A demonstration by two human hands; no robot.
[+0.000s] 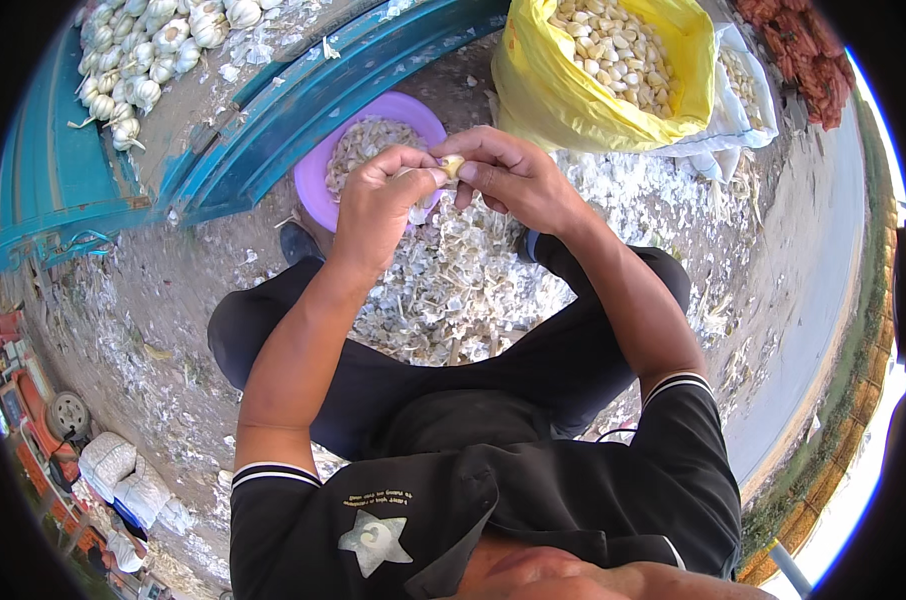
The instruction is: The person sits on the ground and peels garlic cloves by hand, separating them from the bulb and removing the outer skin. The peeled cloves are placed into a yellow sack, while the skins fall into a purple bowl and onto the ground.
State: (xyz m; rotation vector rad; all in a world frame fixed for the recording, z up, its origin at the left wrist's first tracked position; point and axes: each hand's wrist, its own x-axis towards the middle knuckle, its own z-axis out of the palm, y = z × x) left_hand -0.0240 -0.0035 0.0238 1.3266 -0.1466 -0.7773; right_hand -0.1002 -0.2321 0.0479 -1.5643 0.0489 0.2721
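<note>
A garlic clove (450,166) is pinched between the fingertips of both hands, above the right rim of a purple plastic basin (314,180). My left hand (387,196) grips its left end, where a bit of papery skin shows. My right hand (514,177) holds the other end between thumb and fingers. Unpeeled garlic cloves (363,148) lie in the basin. Beyond my right hand stands an open yellow woven sack (531,97) with pale garlic cloves (618,56) in it. Whole garlic bulbs (152,52) are heaped at the upper left.
Garlic skins (460,285) cover the ground between my legs. A blue metal panel (220,180) runs behind the basin. A white sack (760,112) with cloves and red mesh bags (805,60) are at the upper right. Full white sacks (126,476) and a vehicle (32,405) are at the lower left.
</note>
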